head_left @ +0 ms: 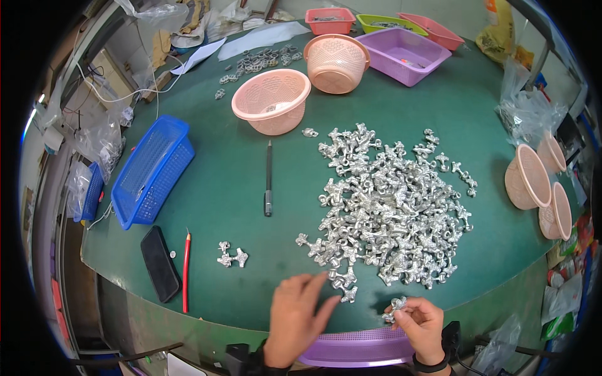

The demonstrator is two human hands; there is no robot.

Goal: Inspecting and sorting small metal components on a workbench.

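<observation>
A large heap of small silver metal castings [395, 213], knobbly and branched, covers the middle right of the green table. In my right hand [421, 327], one silver metal casting [394, 309] is pinched between thumb and fingers, just above the table's near edge. My left hand [298, 316] is open, thumb and forefinger spread beside a few loose castings [342, 278] at the heap's near edge. Whether its fingertips touch them I cannot tell. A purple basket [357, 352] sits below and between my hands, partly hidden by them. Farther left lies a small group of castings [232, 255].
Pink baskets [271, 103] and a purple tray [407, 57] stand at the back. A blue basket [153, 172], black phone [160, 263], red pencil [186, 271] and dark pen [268, 182] are to the left. More pink baskets [528, 178] line the right edge.
</observation>
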